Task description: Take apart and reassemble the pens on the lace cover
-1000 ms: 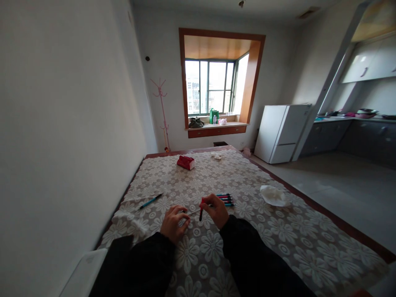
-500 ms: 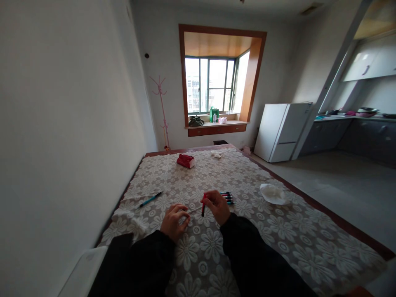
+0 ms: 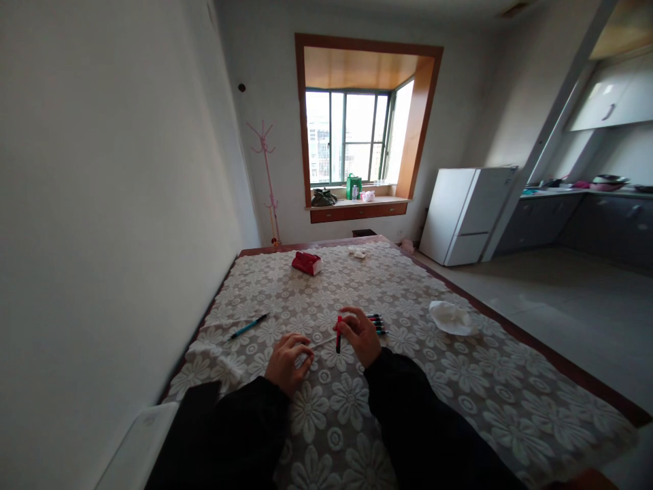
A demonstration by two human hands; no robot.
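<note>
A red-and-black pen (image 3: 339,335) is pinched between the thumb and fingers of my right hand (image 3: 360,337), its black end pointing down over the cloth. How much of the pen sits behind my fingers is hidden. My left hand (image 3: 288,361) rests just left of it with curled fingers, thumb and fingertips close together. Whatever lies in that pinch, if anything, is too small to name. Several pens (image 3: 378,324), with red, teal and black parts, lie side by side just beyond my right hand. A teal pen (image 3: 249,326) lies apart, to the left.
The patterned tablecloth (image 3: 352,401) covers the table. On it are a red packet (image 3: 307,263), a small white scrap (image 3: 358,254) and a crumpled white tissue (image 3: 451,318). A dark flat object (image 3: 198,401) sits at the near left edge, beside the wall.
My right hand has shifted very slightly, and the pen in it now stands more upright. The left hand stays about where it was.
</note>
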